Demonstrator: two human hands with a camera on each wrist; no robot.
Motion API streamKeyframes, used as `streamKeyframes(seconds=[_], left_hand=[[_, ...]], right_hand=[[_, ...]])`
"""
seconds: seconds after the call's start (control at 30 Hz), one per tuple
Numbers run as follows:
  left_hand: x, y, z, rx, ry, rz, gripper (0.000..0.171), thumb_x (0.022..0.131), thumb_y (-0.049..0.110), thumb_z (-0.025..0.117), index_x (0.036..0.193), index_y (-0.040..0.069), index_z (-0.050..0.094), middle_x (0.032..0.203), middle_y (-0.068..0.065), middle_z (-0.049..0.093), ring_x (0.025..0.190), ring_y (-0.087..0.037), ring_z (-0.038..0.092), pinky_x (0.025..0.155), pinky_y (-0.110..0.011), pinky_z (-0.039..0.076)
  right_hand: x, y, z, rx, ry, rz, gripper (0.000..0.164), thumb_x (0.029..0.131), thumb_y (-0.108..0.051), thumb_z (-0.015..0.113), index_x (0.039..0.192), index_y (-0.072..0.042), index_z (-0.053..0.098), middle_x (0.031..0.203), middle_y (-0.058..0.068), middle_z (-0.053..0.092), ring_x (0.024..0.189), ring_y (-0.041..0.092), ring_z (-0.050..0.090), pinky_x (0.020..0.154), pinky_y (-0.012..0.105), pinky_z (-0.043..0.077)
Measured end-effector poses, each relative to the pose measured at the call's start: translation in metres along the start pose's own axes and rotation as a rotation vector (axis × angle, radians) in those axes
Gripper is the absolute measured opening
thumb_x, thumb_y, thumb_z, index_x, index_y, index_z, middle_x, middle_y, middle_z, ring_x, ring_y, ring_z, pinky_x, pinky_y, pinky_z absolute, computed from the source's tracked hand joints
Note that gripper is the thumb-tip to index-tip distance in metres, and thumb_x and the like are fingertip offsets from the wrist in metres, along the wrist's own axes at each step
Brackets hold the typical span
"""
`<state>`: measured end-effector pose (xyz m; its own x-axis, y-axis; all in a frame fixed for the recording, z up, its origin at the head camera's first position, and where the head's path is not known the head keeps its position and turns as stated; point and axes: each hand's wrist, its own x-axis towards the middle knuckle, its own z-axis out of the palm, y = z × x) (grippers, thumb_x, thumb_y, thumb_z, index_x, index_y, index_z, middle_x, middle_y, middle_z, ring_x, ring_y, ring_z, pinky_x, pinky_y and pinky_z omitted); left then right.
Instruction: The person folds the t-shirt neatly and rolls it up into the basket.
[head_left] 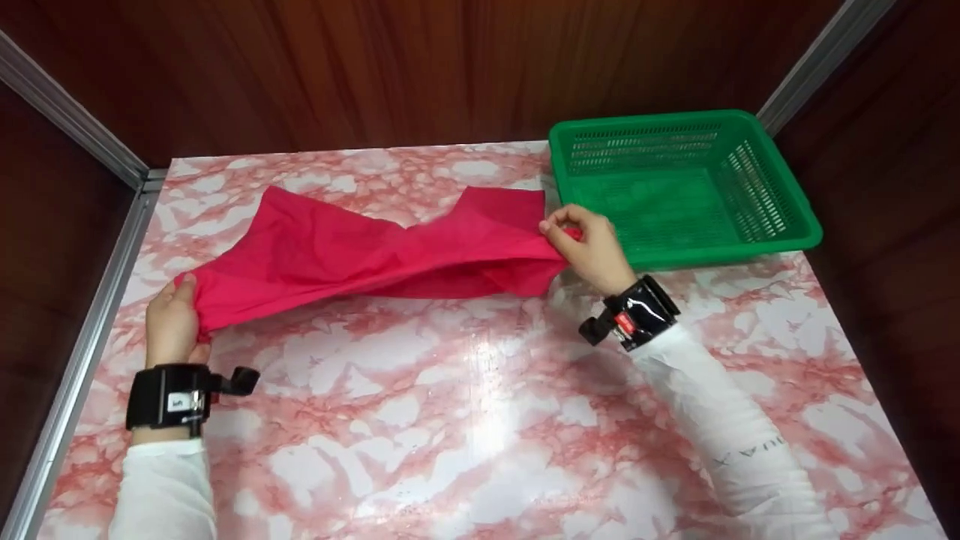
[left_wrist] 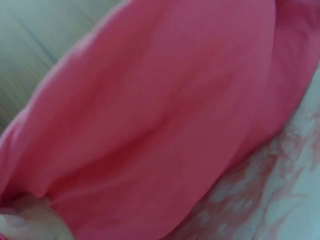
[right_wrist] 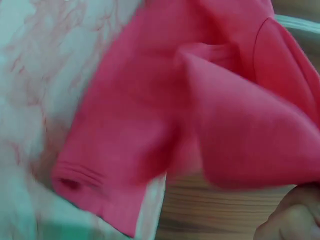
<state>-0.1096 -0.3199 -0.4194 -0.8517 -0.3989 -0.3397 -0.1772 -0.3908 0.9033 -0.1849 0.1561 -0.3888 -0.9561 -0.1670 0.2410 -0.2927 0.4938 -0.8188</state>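
A bright pinkish-red shirt [head_left: 337, 251] stretches sideways between both hands over the marbled table. On the left, my left hand [head_left: 172, 319] grips one end of it, the thumb on top. My right hand [head_left: 592, 251] pinches the other end between thumb and fingers, beside the green basket. Between them the near edge sags and gapes, showing a darker inside layer. In the right wrist view the shirt [right_wrist: 115, 110] shows a stitched sleeve hem [right_wrist: 80, 175] and a raised fold. The left wrist view shows cloth [left_wrist: 165, 110] bunched at my thumb [left_wrist: 35, 220].
A green plastic basket [head_left: 750, 247] with slotted walls stands at the table's back right corner. Dark wood panels [head_left: 360, 75] rise behind and on both sides of the red-and-white table [head_left: 420, 435]. A metal rail [head_left: 67, 367] runs along the left side.
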Motion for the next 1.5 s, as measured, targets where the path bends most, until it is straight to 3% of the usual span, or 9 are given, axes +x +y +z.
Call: streamKeyframes(seconds=[0.17,0.3,0.5,0.7,0.87,1.13,1.3,1.43,1.5], left_hand=[[-0.018,-0.007,-0.013,0.159,-0.004,-0.007,0.024,0.099,0.027,0.045,0.086,0.011,0.057,0.056,0.006,0.045,0.043,-0.007,0.042,0.034,-0.019,0.029],[-0.029,-0.014,-0.031,0.347,0.002,-0.058,0.024,0.099,0.034,0.044,0.089,0.014,0.055,0.056,0.008,0.042,0.042,-0.007,0.039,0.034,-0.02,0.03],[-0.036,-0.029,-0.053,0.668,-0.026,-0.043,0.048,0.1,0.037,0.038,0.129,0.0,0.048,0.072,0.014,0.052,0.058,0.001,0.046,0.05,-0.016,0.04],[-0.033,-0.05,-0.062,0.97,-0.039,0.009,0.041,0.102,0.033,0.035,0.11,-0.004,0.051,0.057,0.007,0.039,0.047,-0.006,0.043,0.046,-0.023,0.042],[-0.031,-0.064,-0.066,1.145,-0.104,0.077,0.039,0.101,0.029,0.035,0.108,-0.006,0.052,0.059,-0.006,0.045,0.056,-0.021,0.051,0.057,-0.031,0.043],[-0.026,-0.072,-0.068,1.307,-0.164,0.085,0.051,0.101,0.032,0.034,0.125,-0.012,0.04,0.113,-0.037,0.051,0.101,-0.046,0.052,0.085,-0.051,0.041],[-0.03,-0.065,-0.052,1.395,-0.069,0.187,0.052,0.097,0.029,0.044,0.129,-0.011,0.034,0.111,-0.038,0.048,0.099,-0.052,0.049,0.081,-0.057,0.04],[-0.036,-0.059,-0.021,1.435,0.06,0.471,0.051,0.089,0.018,0.057,0.127,-0.012,0.039,0.121,-0.042,0.038,0.119,-0.058,0.031,0.092,-0.067,0.026],[-0.036,-0.057,0.0,1.437,0.057,0.592,0.051,0.085,0.015,0.061,0.124,-0.012,0.043,0.125,-0.043,0.035,0.126,-0.059,0.024,0.096,-0.068,0.02]], right_hand=[[-0.021,0.01,-0.005,-0.093,-0.049,-0.077,0.018,0.09,-0.022,0.065,0.086,-0.005,0.069,0.056,-0.006,0.041,0.048,0.003,0.028,0.045,0.021,0.025],[-0.047,0.008,-0.007,-0.126,-0.139,-0.168,0.016,0.088,-0.024,0.067,0.082,-0.009,0.068,0.056,-0.008,0.045,0.047,0.002,0.03,0.044,0.02,0.027],[-0.089,-0.005,-0.004,-0.195,-0.345,-0.357,0.019,0.087,-0.028,0.068,0.077,-0.012,0.066,0.064,-0.008,0.061,0.05,-0.001,0.043,0.05,0.017,0.041],[-0.119,-0.016,0.005,-0.269,-0.509,-0.484,0.034,0.086,-0.035,0.069,0.062,-0.014,0.056,0.051,-0.013,0.041,0.045,-0.007,0.033,0.045,0.01,0.032],[-0.134,-0.007,0.021,-0.364,-0.65,-0.481,0.043,0.083,-0.035,0.071,0.054,-0.016,0.045,0.047,-0.014,0.031,0.044,-0.004,0.029,0.045,0.012,0.023],[-0.146,0.018,0.044,-0.352,-0.918,-0.361,0.033,0.087,-0.037,0.066,0.065,-0.015,0.058,0.051,-0.012,0.041,0.047,-0.003,0.034,0.045,0.012,0.027],[-0.119,0.017,0.037,-0.284,-0.753,-0.315,0.027,0.09,-0.041,0.062,0.078,-0.017,0.066,0.061,-0.011,0.052,0.054,-0.001,0.044,0.052,0.015,0.038],[-0.082,0.004,0.033,-0.291,-0.479,-0.28,0.021,0.09,-0.031,0.064,0.09,-0.01,0.066,0.08,0.001,0.062,0.072,0.013,0.056,0.065,0.027,0.049],[-0.063,-0.001,0.035,-0.312,-0.389,-0.242,0.024,0.09,-0.027,0.064,0.1,-0.006,0.065,0.095,0.009,0.063,0.087,0.02,0.059,0.078,0.033,0.05]])
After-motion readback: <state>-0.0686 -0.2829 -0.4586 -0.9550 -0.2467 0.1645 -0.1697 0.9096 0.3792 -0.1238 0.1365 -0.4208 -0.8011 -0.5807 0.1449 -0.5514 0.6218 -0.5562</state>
